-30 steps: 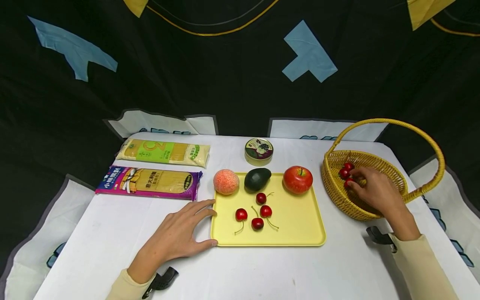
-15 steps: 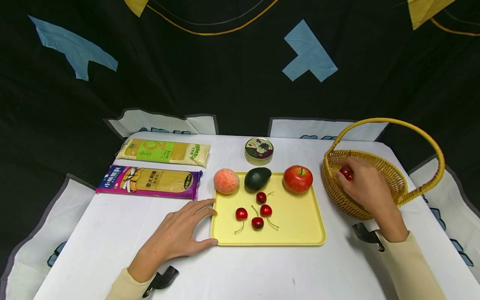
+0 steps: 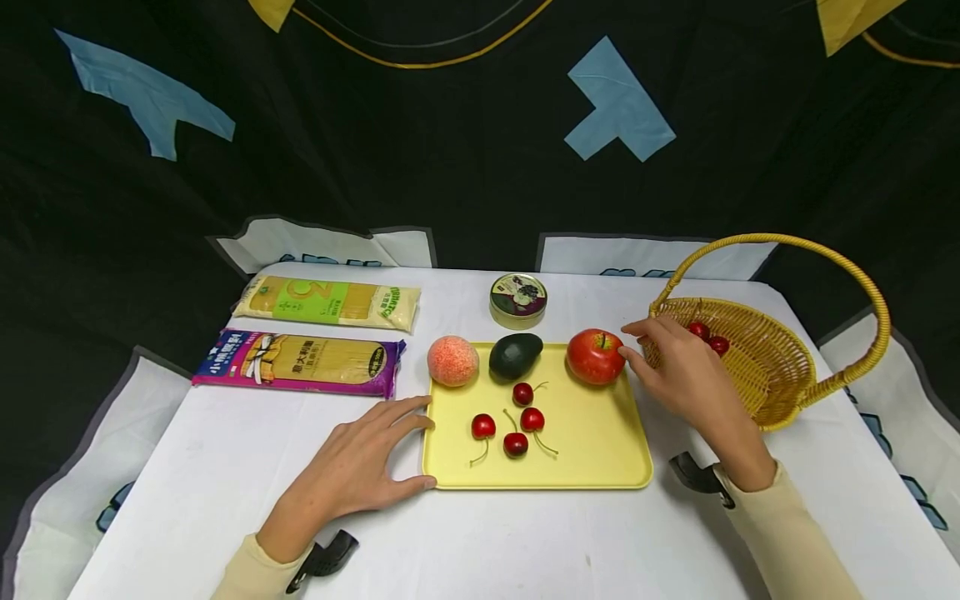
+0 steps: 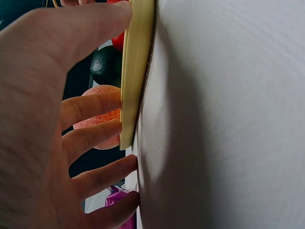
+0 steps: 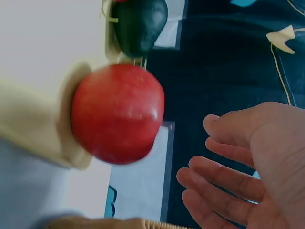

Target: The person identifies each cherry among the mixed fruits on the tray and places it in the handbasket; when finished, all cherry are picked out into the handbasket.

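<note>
My left hand (image 3: 352,462) rests at the left edge of a yellow tray (image 3: 600,454), fingertips and thumb touching its rim (image 4: 136,71) with the fingers spread. On the tray lie a red apple (image 3: 595,357), a dark green avocado (image 3: 515,357), a pinkish-orange peach-like fruit (image 3: 452,361) and several cherries (image 3: 515,445) with stems. My right hand (image 3: 686,371) hovers between the apple and a wicker basket (image 3: 780,367), its fingertips close to the apple's right side. Nothing is held in the right hand (image 5: 238,167) in its wrist view. Cherries (image 3: 708,336) sit inside the basket, partly hidden behind the hand.
Two noodle packs, one green-labelled (image 3: 326,302) and one purple (image 3: 300,362), lie at the back left. A round tin (image 3: 518,300) stands behind the tray. The basket's tall handle (image 3: 825,254) arches over the right side of the white table (image 3: 525,550).
My right hand has left the basket's inside and moved left to beside the apple. The cherries in the basket have shifted a little. My left hand has stayed at the tray edge.
</note>
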A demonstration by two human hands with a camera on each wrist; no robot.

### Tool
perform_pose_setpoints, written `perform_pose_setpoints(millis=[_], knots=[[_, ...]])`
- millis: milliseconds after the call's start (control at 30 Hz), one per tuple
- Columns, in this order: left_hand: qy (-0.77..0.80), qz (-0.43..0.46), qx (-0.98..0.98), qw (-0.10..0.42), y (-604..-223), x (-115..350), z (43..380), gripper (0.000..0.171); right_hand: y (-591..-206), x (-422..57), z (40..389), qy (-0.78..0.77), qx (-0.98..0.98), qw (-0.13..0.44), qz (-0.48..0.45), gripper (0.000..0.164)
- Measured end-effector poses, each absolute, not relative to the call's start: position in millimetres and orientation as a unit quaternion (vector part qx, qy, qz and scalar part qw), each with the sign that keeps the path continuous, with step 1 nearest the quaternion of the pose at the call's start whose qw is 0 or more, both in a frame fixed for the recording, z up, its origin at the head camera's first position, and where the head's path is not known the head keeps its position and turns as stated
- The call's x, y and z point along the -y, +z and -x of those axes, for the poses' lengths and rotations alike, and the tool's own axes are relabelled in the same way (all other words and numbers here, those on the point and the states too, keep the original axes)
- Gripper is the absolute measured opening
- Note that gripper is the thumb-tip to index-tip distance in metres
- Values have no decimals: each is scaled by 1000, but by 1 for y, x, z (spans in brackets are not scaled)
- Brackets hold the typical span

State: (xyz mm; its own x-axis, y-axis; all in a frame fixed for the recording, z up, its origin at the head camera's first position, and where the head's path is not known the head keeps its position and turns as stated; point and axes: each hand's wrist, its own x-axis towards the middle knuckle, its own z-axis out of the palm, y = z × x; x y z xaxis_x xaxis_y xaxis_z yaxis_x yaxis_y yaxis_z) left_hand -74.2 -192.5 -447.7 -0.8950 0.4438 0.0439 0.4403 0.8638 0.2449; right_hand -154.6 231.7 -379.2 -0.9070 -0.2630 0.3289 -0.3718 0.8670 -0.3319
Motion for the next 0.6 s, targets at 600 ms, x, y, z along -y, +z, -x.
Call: perform_pose_setpoints(millis=[600], knots=[[130,-233,-964,2,-449,192,75,66,-406,-183,134,185,929,132,-291,30]])
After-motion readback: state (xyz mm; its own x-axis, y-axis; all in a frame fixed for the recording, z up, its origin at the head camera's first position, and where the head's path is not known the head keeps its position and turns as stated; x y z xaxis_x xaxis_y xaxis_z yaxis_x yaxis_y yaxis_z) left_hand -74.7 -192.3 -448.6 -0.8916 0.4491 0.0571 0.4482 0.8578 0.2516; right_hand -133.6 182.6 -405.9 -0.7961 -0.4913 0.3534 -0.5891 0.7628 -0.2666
